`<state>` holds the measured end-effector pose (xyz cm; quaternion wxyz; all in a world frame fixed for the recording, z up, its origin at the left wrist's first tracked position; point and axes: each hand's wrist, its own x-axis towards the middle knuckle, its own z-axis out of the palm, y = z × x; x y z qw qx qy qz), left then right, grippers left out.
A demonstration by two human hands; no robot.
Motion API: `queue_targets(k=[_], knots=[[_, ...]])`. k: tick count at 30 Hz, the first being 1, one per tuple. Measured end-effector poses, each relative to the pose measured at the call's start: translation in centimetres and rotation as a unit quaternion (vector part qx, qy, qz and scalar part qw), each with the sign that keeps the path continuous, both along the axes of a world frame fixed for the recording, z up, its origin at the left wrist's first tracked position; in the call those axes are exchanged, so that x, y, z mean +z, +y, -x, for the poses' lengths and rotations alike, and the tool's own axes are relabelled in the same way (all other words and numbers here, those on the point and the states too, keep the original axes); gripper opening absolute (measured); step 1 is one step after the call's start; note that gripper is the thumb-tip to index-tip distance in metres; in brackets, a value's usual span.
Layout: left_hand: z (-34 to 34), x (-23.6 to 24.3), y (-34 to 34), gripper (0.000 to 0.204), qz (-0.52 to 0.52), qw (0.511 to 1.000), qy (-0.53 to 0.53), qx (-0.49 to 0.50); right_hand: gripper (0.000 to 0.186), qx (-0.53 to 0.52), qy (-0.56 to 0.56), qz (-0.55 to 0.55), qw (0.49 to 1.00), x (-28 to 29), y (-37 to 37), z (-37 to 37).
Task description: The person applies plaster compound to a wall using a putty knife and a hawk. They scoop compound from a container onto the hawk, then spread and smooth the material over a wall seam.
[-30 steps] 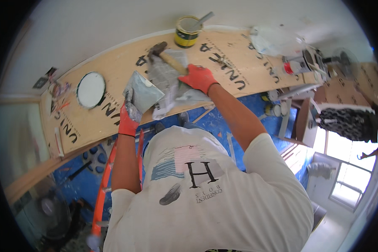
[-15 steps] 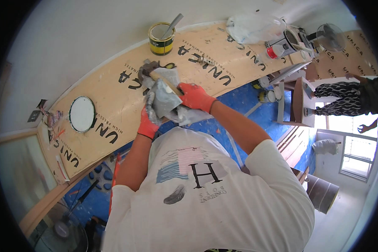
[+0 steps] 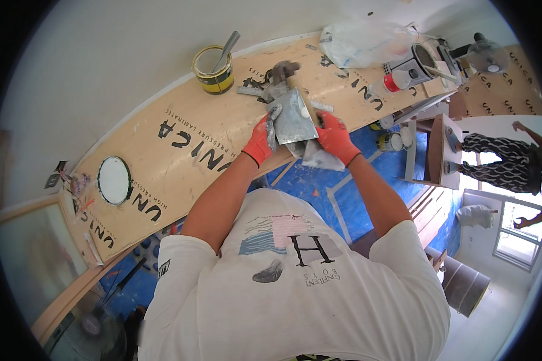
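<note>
Left hand [image 3: 262, 136]: we wear a red glove [image 3: 256, 145], its grey fingers [image 3: 273, 121] smeared pale
Left cuff [image 3: 250, 159]: a thin dark band edges our glove
Right hand [image 3: 333, 136]: we wear a matching red glove [image 3: 338, 143]
Shirt [image 3: 295, 316]: ours is white, loose, creased
Left sleeve [image 3: 183, 259]: short, with a small dark mark [image 3: 163, 269]
Right sleeve [image 3: 400, 256]: short, white
Print: we carry pink stripes [image 3: 289, 227], blue stripes [image 3: 262, 243], a large black letter [image 3: 311, 251], smaller lettering [image 3: 323, 278] and a dark grey feather [image 3: 267, 272]

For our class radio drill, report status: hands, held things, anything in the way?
Left hand gripping grey plate. Right hand gripping hammer. Plate partly covering hammer; crumpled sheet close by.
</note>
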<state>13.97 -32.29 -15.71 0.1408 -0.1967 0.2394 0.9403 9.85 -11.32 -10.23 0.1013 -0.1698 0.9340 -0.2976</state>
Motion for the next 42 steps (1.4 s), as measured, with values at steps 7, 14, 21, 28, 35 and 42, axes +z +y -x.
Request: queue_targets(k=[7,14,21,28,35,42], knots=[[-8.0,-0.8,-8.5,0.045,0.004,0.998,-0.035,0.053,0.060,-0.075,0.047,-0.076,0.993,0.7,6.3,4.9],[-18.5,2.5,-16.3,0.057,0.094,0.941,-0.065,0.319,0.057,-0.037,0.085,-0.191,0.977,-3.4,9.5,8.1],[-26.0,1.0,-22.5,0.058,0.095,0.898,-0.019,0.430,0.048,-0.012,0.097,-0.238,0.966,-1.2,7.9,9.3],[-31.1,3.1,-28.7,0.057,0.092,0.866,-0.036,0.490,0.054,-0.129,0.251,-0.088,0.955,12.4,-5.2,10.2],[-33.6,3.3,-32.6,0.060,0.069,0.883,-0.001,0.464,0.067,0.191,0.062,-0.302,0.932,12.4,-16.4,4.5],[-35.1,2.1,-35.2,0.066,0.036,0.893,0.033,0.448,0.063,0.147,-0.130,-0.551,0.811,9.5,-2.0,4.1]])
